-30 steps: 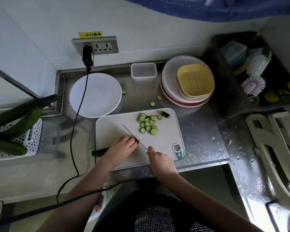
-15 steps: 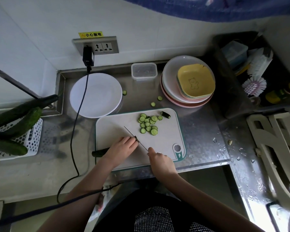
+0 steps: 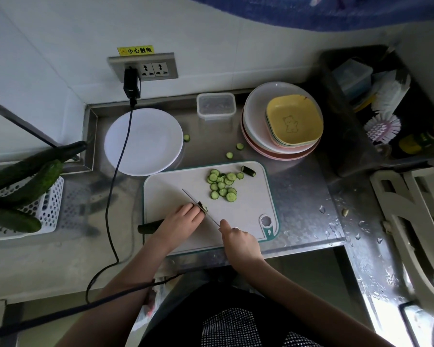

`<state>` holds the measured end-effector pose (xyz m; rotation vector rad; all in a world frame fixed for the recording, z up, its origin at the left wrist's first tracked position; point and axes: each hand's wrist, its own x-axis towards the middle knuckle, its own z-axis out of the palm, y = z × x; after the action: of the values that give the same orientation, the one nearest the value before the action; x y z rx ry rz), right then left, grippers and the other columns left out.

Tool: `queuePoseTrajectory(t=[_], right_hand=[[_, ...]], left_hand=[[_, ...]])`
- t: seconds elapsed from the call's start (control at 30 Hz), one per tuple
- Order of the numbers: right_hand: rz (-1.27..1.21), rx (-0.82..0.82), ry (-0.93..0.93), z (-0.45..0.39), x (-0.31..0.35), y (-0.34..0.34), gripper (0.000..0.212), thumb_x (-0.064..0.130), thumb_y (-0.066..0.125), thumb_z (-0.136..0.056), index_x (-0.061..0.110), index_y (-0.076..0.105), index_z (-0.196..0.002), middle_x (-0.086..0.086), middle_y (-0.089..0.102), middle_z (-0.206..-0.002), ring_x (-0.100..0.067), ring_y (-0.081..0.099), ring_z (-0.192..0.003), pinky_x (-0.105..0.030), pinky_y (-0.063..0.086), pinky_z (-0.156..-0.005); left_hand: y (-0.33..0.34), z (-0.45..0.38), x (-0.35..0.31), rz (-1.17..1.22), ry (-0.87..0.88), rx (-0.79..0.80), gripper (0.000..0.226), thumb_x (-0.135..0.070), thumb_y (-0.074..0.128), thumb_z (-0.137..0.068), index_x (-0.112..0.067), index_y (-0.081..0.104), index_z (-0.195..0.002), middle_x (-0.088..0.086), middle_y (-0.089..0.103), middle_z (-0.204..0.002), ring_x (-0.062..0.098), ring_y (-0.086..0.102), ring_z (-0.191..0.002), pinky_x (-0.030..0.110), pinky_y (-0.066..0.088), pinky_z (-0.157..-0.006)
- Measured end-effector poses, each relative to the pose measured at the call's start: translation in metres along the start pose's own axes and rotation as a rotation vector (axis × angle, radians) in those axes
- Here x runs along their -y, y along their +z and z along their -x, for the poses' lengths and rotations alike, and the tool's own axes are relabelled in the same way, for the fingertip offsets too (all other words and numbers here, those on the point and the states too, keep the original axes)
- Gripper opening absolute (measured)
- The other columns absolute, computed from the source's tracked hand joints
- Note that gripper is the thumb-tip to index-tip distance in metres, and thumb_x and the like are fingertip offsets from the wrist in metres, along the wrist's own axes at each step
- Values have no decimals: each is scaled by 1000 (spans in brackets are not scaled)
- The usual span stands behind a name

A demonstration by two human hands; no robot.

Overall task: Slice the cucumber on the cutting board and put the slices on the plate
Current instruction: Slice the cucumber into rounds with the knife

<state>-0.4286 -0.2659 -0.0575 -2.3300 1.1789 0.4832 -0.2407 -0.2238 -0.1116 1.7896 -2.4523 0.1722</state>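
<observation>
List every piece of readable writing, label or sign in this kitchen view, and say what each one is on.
"小心触电": yellow warning sticker on the wall, just above the socket panel.
Bottle with the yellow cap in the right-hand bin: its label is too small and dark to read.
Yellow dish: a bear drawing only, no words.
Nothing else carries writing.

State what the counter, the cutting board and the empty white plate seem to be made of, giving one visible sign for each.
Counter: looks like stainless steel; grey, brushed, with dull reflections and water beads.
Cutting board: probably plastic; matte white, teal rim, moulded hanging hole.
Plate: smooth glossy white, ceramic or melamine; the picture cannot settle which.
</observation>
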Motion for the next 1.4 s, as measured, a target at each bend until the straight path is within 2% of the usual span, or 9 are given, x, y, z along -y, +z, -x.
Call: queuePoseTrajectory(t=[0.1,0.23,0.33,0.43,0.63,0.83,1.03,1.23,1.4], right_hand=[[3,54,34,-3,-2,-3,37,-5,40,-89,11,34,-122,-14,64,-106,-36,64,-94,-41,48,-72],[7,36,22,-2,-1,-3,35,-4,40,-90,11,35,-121,-12,65,-104,-35,65,-92,-40,48,-71],[-21,-13,-7,0,0,1,24,4,40,-96,14,34,-116,-11,66,-99,-35,65,-86,-38,43,-63],[-33,-30,-40,2,2,2,19,11,40,-99,16,34,-116,-11,66,-98,-36,65,-86,-37,42,-63],[-10,-19,-34,2,4,1,23,8,41,-97,15,34,-118,-12,65,-102,-36,65,-89,-40,47,-67],[30,-7,-26,0,5,-1,30,3,42,-94,13,34,-121,-11,65,-106,-34,65,-91,-39,50,-72],[-4,66,37,-5,-1,-1,40,-3,43,-89,12,33,-125,-12,64,-109,-35,64,-95,-41,49,-75],[-29,-34,-26,-1,7,2,20,10,39,-98,14,35,-117,-11,66,-100,-35,65,-87,-39,47,-67],[-26,-40,-39,2,8,2,20,9,39,-98,15,34,-117,-12,66,-100,-35,65,-87,-39,47,-67]], left_hand=[[-1,-2,-2,32,2,-4,19,-3,52,-78,-11,51,-94,4,59,-89,21,55,-82,31,54,-69],[-1,-3,-1,43,-7,-12,26,-3,62,-70,-10,56,-94,4,59,-90,21,55,-83,31,54,-69],[-1,-1,0,37,-9,-30,19,-4,50,-79,-10,52,-97,5,61,-89,21,52,-86,31,54,-71],[0,4,3,52,-8,-13,28,-7,38,-81,-7,48,-108,7,64,-94,23,48,-94,32,55,-77],[-1,6,4,88,-13,5,30,-8,39,-83,-7,48,-111,8,64,-96,23,50,-96,32,55,-79],[-3,5,5,104,-20,4,28,-8,38,-80,-8,47,-106,7,63,-92,23,47,-93,32,55,-74],[-4,2,2,119,-40,10,24,-3,37,-78,-9,47,-99,6,62,-91,22,58,-84,32,56,-69],[-1,5,4,128,-27,-25,27,-7,38,-79,-8,47,-104,9,63,-90,24,51,-91,32,57,-73],[-1,8,3,123,-17,-45,23,-8,39,-80,-8,46,-102,9,63,-87,24,53,-89,32,56,-75]])
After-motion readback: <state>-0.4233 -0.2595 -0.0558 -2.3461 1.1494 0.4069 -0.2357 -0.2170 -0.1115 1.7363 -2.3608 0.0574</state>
